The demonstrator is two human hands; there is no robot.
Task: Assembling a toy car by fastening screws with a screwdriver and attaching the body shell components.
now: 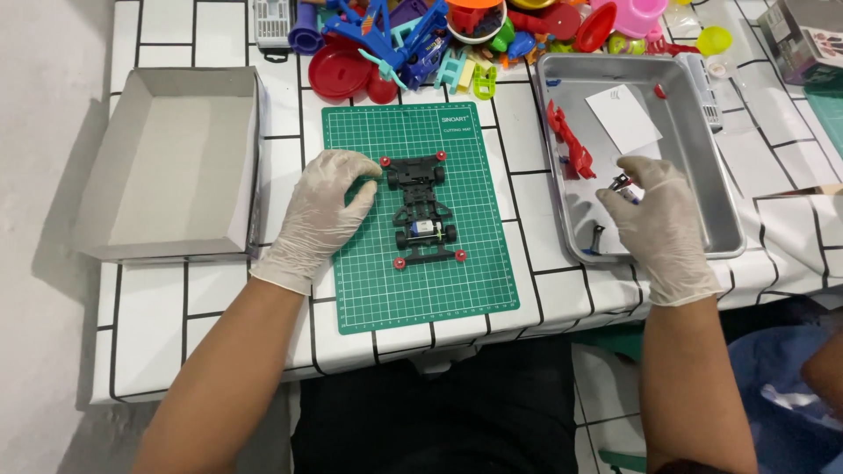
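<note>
My left hand [320, 211] rests flat on the green cutting mat [474, 281], fingers spread and holding nothing, fingertips just beside the black toy car chassis [423, 209]. The chassis lies lengthwise at the mat's centre, red rollers at its corners. My right hand [660, 224] is over the metal tray [702, 175], fingers clamped on a small battery [625, 186]. A red part [571, 145] and a white card [623, 117] lie in the tray.
</note>
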